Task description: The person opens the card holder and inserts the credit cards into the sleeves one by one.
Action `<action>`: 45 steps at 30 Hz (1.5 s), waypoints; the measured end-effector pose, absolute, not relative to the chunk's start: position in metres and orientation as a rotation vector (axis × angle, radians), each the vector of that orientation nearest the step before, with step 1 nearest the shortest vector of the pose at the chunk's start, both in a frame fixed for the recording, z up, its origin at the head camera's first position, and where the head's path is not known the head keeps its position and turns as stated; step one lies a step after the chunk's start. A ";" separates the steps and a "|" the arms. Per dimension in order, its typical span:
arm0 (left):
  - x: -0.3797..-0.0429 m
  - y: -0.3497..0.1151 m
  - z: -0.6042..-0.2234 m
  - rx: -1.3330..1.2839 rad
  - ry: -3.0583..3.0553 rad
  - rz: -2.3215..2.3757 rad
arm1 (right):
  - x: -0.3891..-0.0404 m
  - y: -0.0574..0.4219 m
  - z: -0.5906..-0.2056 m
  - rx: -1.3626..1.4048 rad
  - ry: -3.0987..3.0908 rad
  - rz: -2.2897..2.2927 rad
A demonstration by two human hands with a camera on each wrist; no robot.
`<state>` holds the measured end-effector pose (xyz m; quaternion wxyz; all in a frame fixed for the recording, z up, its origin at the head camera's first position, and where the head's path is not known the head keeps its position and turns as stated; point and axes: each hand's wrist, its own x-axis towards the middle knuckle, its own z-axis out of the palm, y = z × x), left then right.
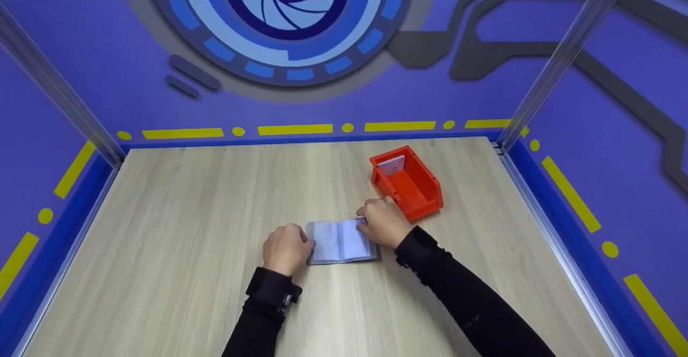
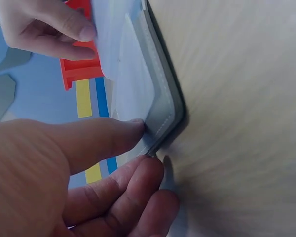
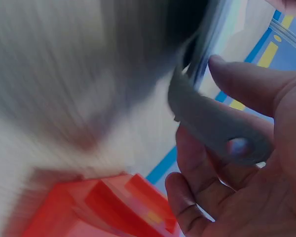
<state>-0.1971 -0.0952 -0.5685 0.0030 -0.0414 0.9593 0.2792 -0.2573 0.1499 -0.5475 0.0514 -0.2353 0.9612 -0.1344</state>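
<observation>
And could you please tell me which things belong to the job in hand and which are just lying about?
Part of the job: open grey card holder; its snap strap; left hand; right hand.

Apparently just lying about: red plastic storage bin, not held.

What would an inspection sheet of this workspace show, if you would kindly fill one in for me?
Surface: pale wood-grain table.
Job's things: wallet, lying open with pale sleeves up; its grey strap, with a round stud, shows by the right hand.
Clutter: red bin just beyond the right hand, a pale card or label at its far end.
Grippers: left hand pinches the wallet's left edge; right hand is curled at its far right corner. Both wrists wear black bands.
Cables: nothing seen.
Surroundings: blue-purple wall with yellow marks; metal posts at the corners.
</observation>
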 end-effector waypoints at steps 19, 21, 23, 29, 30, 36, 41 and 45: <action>-0.198 -0.093 -0.568 -0.122 3.034 0.871 | -0.260 0.142 -0.554 -0.712 3.023 -0.322; -0.199 -0.093 -0.569 -0.117 3.038 0.881 | -0.259 0.143 -0.555 -0.746 3.037 -0.329; -0.199 -0.093 -0.570 -0.111 3.042 0.888 | -0.258 0.144 -0.556 -0.783 3.049 -0.321; -0.198 -0.094 -0.571 -0.115 3.044 0.887 | -0.254 0.148 -0.557 -0.897 3.098 -0.260; -0.198 -0.094 -0.571 -0.119 3.042 0.883 | -0.254 0.148 -0.557 -0.916 3.108 -0.248; -0.199 -0.094 -0.569 -0.146 3.015 0.875 | -0.251 0.148 -0.556 -0.995 3.162 -0.251; -0.198 -0.095 -0.570 -0.136 2.992 0.896 | -0.254 0.147 -0.551 -0.910 3.100 -0.298; -0.198 -0.095 -0.568 -0.133 3.003 0.893 | -0.264 0.142 -0.540 -0.709 2.927 -0.429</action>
